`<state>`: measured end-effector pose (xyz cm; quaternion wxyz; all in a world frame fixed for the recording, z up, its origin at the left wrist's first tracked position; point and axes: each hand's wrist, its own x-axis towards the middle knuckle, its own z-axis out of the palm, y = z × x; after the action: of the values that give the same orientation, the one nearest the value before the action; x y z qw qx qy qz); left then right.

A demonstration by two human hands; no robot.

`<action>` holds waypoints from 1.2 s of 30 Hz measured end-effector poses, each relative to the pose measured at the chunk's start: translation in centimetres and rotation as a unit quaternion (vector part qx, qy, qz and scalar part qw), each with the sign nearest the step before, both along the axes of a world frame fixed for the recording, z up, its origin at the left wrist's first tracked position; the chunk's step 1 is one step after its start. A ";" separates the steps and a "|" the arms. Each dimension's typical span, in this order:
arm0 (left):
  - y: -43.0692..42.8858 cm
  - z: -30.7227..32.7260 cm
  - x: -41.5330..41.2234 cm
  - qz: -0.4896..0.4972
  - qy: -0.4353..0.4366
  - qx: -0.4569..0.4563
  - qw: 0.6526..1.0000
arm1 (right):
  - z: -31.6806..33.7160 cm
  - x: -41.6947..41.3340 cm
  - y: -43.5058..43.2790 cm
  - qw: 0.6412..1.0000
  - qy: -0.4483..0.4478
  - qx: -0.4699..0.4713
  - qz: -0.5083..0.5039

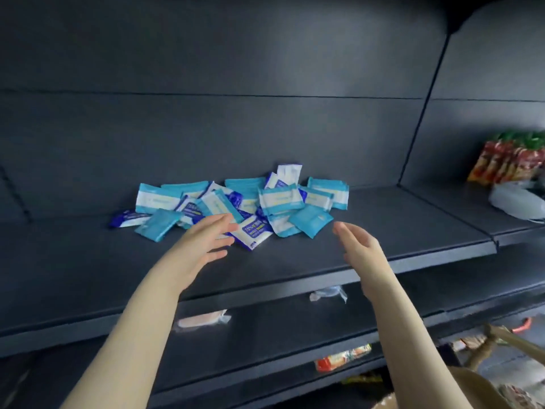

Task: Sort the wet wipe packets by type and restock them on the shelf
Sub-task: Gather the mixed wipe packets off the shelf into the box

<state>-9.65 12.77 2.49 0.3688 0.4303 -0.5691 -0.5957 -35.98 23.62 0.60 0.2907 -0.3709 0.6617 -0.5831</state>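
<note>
On the dark grey metal shelf [398, 231], near the middle of its depth and closer to the back panel than to the front edge, a loose heap of small wet wipe packets [274, 202] lies unsorted; teal-and-white packets [159, 199] sit mixed with dark-blue-and-white packets [254, 234] and plain teal packets [311, 221], some flat, some tilted against one another, one white-and-blue packet propped upright at the back of the heap.

A person's two bare arms reach toward the heap from the front edge; the left hand [203, 243] hovers at the near side of the heap, its fingers [219, 224] spread wide and holding nothing, their tips overlapping a dark-blue-and-white packet in the head view, though contact cannot be told; the right hand [361, 246] is raised just beside the heap's right end, palm turned inward, fingers [343, 231] straight and parted, gripping nothing and apart from the packets.

Toward the far right, past the shelf's upright divider, red-and-green snack bags [507, 160] stand in a row behind a crumpled pale grey plastic bag [516, 202]; on the lower shelf [280, 320] beneath lie a clear-wrapped pink item [203, 318] and a clear crinkled wrapper [328, 293], well apart; an orange-red package [342, 357] shows on the shelf below that.
</note>
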 end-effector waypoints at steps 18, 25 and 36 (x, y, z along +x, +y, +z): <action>-14.9 -6.9 -7.1 0.378 -0.087 -0.073 0.919 | -5.9 -8.3 -19.4 0.934 0.297 0.196 -0.008; -15.4 -9.1 -6.3 0.398 -0.041 -0.049 0.915 | -7.1 -8.7 -19.7 0.972 0.219 0.069 0.052; -14.1 -8.1 -6.8 0.346 0.007 -0.103 0.932 | -7.0 -8.5 -19.6 0.996 0.021 0.043 0.074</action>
<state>-16.40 -1.37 -5.59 0.5983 0.5565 -0.4405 -0.3719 -44.48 3.98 -6.35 0.3348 -0.4182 0.6632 -0.5227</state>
